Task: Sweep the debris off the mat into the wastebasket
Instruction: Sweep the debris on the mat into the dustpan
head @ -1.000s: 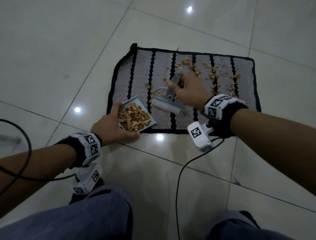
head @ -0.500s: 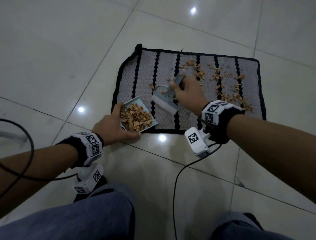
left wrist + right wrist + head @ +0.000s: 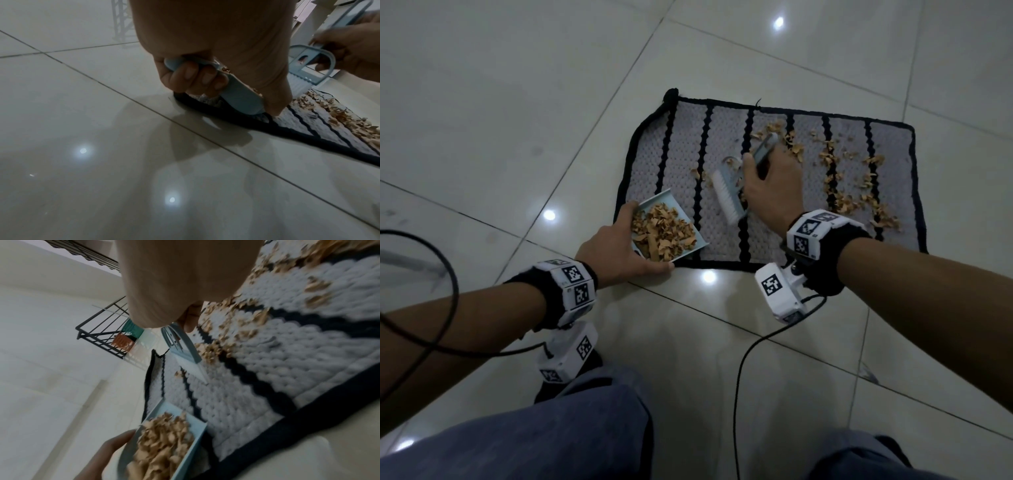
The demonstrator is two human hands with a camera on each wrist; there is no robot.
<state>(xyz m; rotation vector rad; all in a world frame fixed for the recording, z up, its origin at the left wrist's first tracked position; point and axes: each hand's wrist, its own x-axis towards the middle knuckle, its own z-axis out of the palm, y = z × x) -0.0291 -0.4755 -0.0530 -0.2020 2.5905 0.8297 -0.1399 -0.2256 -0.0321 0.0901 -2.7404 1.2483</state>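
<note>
A grey mat with black stripes and border lies on the tiled floor. Tan debris is scattered over its right half. My left hand grips a light blue dustpan heaped with debris at the mat's near left corner; the left wrist view shows fingers curled under the dustpan. My right hand grips the handle of a small blue brush, bristles on the mat just right of the dustpan. The brush also shows in the right wrist view. No wastebasket is in view.
Pale glossy tiles surround the mat. Black cables trail from both wrists over the floor near my knees. A black wire rack holding coloured items stands beyond the mat's far end.
My right hand has turned the brush more upright and drawn it slightly away from the dustpan. The left hand and dustpan have stayed at the mat's corner.
</note>
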